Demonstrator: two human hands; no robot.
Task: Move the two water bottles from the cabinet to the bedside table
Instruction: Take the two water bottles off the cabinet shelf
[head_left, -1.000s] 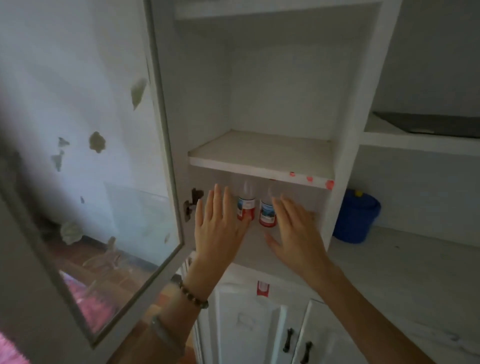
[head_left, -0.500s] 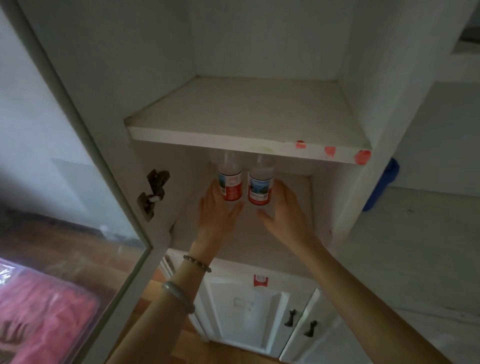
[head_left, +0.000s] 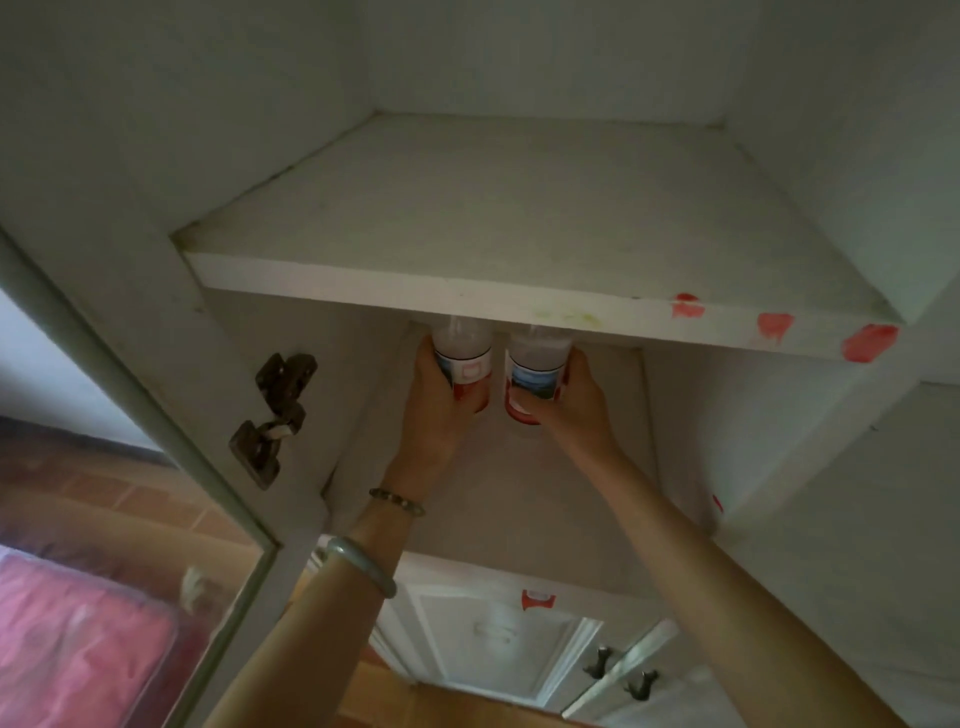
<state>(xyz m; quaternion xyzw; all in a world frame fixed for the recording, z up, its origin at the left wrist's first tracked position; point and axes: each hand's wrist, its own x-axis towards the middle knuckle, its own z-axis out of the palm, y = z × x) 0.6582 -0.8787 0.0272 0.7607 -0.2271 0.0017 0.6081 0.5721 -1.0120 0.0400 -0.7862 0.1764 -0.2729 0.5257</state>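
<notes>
Two clear water bottles with red, white and blue labels stand side by side at the back of the white cabinet's (head_left: 519, 509) lower compartment. My left hand (head_left: 439, 410) is wrapped around the left water bottle (head_left: 465, 356). My right hand (head_left: 569, 410) is wrapped around the right water bottle (head_left: 535, 369). The upper shelf (head_left: 467, 293) hides both bottle caps. The bedside table is not in view.
The glass cabinet door (head_left: 130, 467) stands open on the left, its dark hinge (head_left: 275, 415) close to my left forearm. Lower cabinet doors with dark handles (head_left: 618, 675) sit beneath. A pink cloth (head_left: 78, 649) shows through the glass.
Both hands have reached deeper into the compartment and closed around the bottles. The view has moved closer to the cabinet and tilted downward.
</notes>
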